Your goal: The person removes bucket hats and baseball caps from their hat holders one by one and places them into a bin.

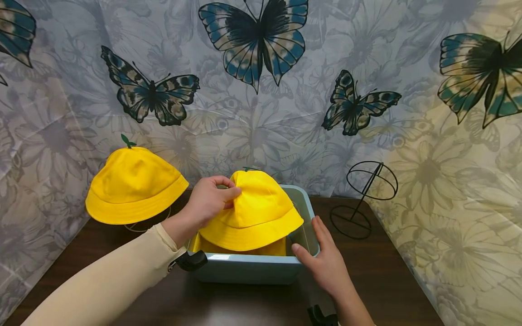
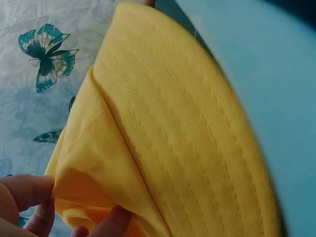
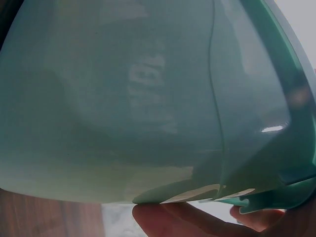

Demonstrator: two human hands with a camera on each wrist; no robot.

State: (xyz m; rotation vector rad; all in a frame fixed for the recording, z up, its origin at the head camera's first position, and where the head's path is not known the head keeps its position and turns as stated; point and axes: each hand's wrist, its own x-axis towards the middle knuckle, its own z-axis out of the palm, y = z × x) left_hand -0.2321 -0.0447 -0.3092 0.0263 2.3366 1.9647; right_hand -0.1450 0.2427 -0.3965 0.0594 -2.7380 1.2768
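Note:
A yellow bucket hat [image 1: 253, 213] with a small green tip sits over the light blue plastic bin [image 1: 248, 270], its brim above more yellow cloth [image 1: 273, 249] inside. My left hand [image 1: 205, 201] pinches the left side of the hat's crown; the left wrist view shows the fabric folding between thumb and fingers, beside the stitched brim [image 2: 177, 118]. At the bin's front right corner, my right hand [image 1: 326, 260] grips the rim, thumb over the front edge and fingers along the right side. The right wrist view is mostly filled by the bin's wall [image 3: 98, 98].
Another yellow hat [image 1: 132, 185] with a green sprout rests on a stand at the left of the dark wooden table [image 1: 163, 294]. A bare black wire hat stand [image 1: 360, 203] is behind the bin on the right. A butterfly-print cloth [image 1: 253, 127] hangs behind.

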